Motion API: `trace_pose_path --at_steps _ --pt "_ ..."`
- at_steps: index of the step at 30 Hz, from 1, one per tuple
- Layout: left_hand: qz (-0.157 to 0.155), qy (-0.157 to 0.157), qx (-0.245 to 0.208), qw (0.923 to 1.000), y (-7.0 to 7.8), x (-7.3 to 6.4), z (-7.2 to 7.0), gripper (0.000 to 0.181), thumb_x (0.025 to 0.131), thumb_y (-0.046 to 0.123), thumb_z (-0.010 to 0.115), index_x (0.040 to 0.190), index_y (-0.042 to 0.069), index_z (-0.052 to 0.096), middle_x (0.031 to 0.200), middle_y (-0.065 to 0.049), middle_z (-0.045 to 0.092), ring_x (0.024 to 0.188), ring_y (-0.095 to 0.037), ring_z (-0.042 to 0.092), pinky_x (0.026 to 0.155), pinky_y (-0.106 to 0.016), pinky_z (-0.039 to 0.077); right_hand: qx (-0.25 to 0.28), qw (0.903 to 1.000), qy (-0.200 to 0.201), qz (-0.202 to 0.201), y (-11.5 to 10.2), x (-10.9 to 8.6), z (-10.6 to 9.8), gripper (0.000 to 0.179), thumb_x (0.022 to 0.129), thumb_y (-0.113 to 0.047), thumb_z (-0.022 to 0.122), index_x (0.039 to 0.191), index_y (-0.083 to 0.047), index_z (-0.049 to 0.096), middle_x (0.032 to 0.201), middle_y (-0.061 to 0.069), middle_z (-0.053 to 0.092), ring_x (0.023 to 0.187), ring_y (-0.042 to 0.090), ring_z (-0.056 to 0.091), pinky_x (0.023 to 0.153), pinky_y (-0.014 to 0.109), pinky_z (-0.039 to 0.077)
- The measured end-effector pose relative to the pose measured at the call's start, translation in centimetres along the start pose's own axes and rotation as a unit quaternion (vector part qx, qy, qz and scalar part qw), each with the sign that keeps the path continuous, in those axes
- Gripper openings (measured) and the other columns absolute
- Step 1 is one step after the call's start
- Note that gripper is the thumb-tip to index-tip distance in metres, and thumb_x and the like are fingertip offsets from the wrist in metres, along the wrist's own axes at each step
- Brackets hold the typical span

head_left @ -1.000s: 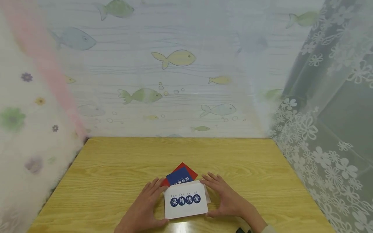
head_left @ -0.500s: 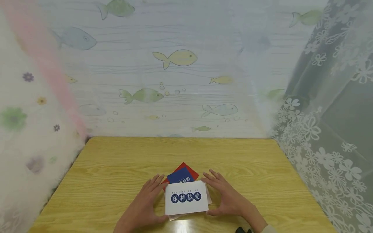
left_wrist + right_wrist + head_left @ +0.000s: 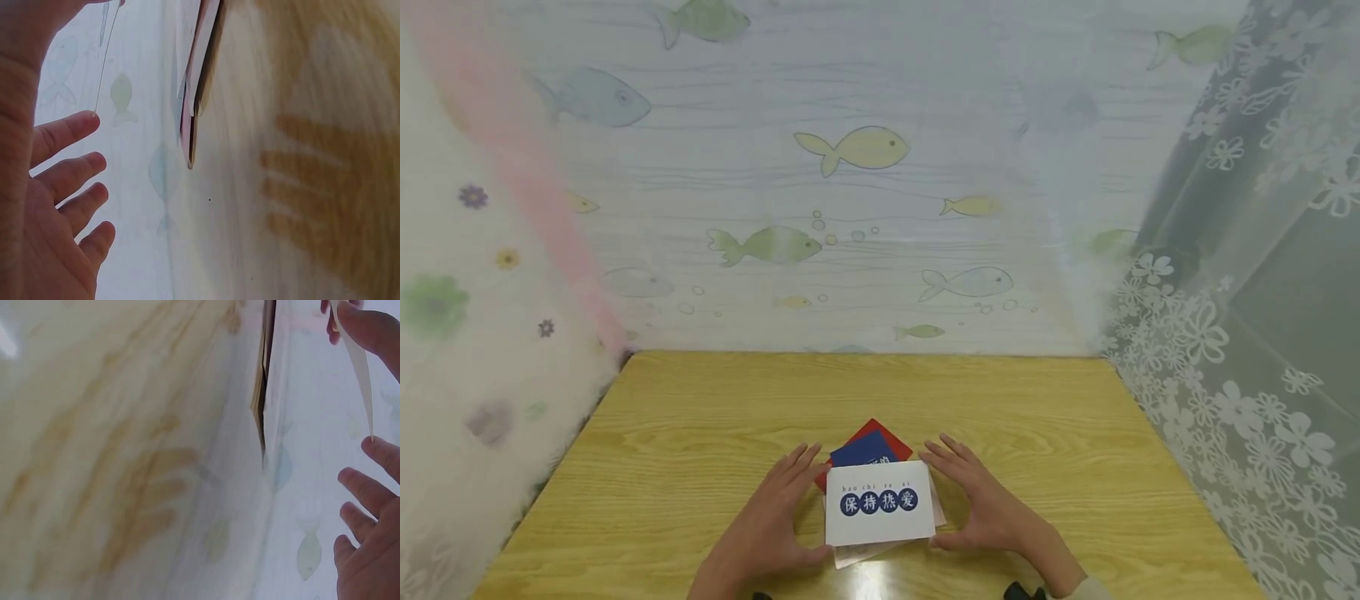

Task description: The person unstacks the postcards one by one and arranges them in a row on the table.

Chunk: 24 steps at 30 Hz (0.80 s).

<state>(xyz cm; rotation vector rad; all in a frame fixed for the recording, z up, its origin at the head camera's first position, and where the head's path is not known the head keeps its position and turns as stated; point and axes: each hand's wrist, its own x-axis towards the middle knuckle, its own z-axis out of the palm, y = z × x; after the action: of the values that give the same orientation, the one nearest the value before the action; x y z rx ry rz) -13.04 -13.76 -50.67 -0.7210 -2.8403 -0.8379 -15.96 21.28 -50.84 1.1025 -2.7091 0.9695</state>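
Note:
A white card [image 3: 880, 527] printed with dark blue circles holding white characters is held in the air by both hands. My left hand [image 3: 769, 523] grips its left edge between thumb and index finger, the other fingers spread. At the right edge my right hand [image 3: 981, 510] does the same. In the right wrist view the card [image 3: 361, 365] shows edge-on between thumb and index fingertip, apart from the pile beneath. That pile on the table has a blue card [image 3: 859, 451], a red card [image 3: 891, 442] and a pale pinkish card [image 3: 852, 556], partly hidden by the white one.
The wood-grain table [image 3: 700, 417] runs back to a fish-patterned curtain [image 3: 865, 250]. Lace flower fabric [image 3: 1195, 333] hangs at the right, and a flowered drape [image 3: 497, 375] at the left. A black object [image 3: 1018, 592] shows by the right wrist.
Both hands have raised the white card slightly, up and away in the head view. More of the pale pinkish card shows below it, and less of the blue card's lettering.

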Motion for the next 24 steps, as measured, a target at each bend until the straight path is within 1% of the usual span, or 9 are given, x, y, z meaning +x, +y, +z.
trace_pose_path --at_steps 3,7,10,14,18,21,24 --pt "-0.010 -0.003 -0.006 0.9999 -0.1 0.1 -0.2 0.096 0.062 0.047 0.092 0.145 0.016 0.055 0.163 -0.007 0.039 0.152 -0.034 0.030 0.117 -0.061 0.036 0.006 1.0000 0.002 0.000 0.0 0.2 0.0 0.106 0.064 -0.041 0.096 0.155 -0.019 0.044 0.163 0.003 0.039 0.153 0.039 0.025 0.110 0.072 0.035" --pt "-0.014 -0.005 -0.001 0.9999 -0.2 0.3 -0.3 0.095 0.063 0.048 0.090 0.145 0.016 0.055 0.162 -0.008 0.039 0.151 -0.034 0.031 0.117 -0.061 0.036 0.013 0.9999 0.005 -0.002 0.2 0.5 0.0 0.107 0.064 -0.038 0.097 0.155 -0.019 0.044 0.163 0.002 0.038 0.152 0.041 0.025 0.110 0.071 0.036" --pt "-0.005 0.001 0.002 1.0000 -0.3 0.6 -0.4 0.094 0.063 0.048 0.090 0.144 0.015 0.056 0.162 -0.008 0.040 0.151 -0.034 0.032 0.120 -0.059 0.032 0.014 0.9999 0.007 -0.001 0.3 0.7 -0.1 0.108 0.064 -0.037 0.097 0.156 -0.021 0.042 0.162 0.004 0.039 0.152 0.042 0.025 0.110 0.071 0.036" --pt "0.008 0.011 0.005 0.9999 -0.5 1.0 -0.5 0.094 0.062 0.047 0.092 0.142 0.014 0.056 0.162 -0.010 0.039 0.151 -0.035 0.033 0.122 -0.056 0.028 0.019 0.9998 0.004 0.005 0.3 1.0 -0.2 0.107 0.065 -0.035 0.097 0.155 -0.017 0.043 0.161 0.010 0.040 0.153 0.041 0.024 0.111 0.072 0.034" --pt "0.015 0.010 0.012 0.9998 -0.7 1.4 -0.8 0.096 0.062 0.047 0.092 0.143 0.011 0.056 0.163 -0.011 0.037 0.150 -0.037 0.033 0.122 -0.057 0.027 0.021 0.9998 -0.003 0.005 0.5 1.6 -0.3 0.107 0.065 -0.033 0.097 0.155 -0.012 0.042 0.160 0.016 0.040 0.152 0.043 0.024 0.111 0.072 0.033" --pt "0.022 0.008 0.022 0.9995 -0.9 1.9 -1.2 0.096 0.063 0.047 0.092 0.143 0.009 0.055 0.163 -0.012 0.036 0.150 -0.037 0.034 0.122 -0.058 0.027 0.023 0.9996 -0.011 0.009 0.5 2.2 -0.5 0.107 0.066 -0.032 0.097 0.156 -0.010 0.041 0.161 0.015 0.038 0.152 0.044 0.022 0.113 0.071 0.032" --pt "0.036 0.018 0.030 0.9988 -1.4 2.3 -1.5 0.097 0.061 0.045 0.094 0.142 0.007 0.056 0.163 -0.013 0.037 0.149 -0.039 0.035 0.122 -0.059 0.028 0.029 0.9992 -0.020 0.019 0.6 2.8 -0.6 0.106 0.069 -0.032 0.095 0.156 -0.010 0.040 0.164 0.012 0.036 0.153 0.044 0.019 0.116 0.069 0.030"
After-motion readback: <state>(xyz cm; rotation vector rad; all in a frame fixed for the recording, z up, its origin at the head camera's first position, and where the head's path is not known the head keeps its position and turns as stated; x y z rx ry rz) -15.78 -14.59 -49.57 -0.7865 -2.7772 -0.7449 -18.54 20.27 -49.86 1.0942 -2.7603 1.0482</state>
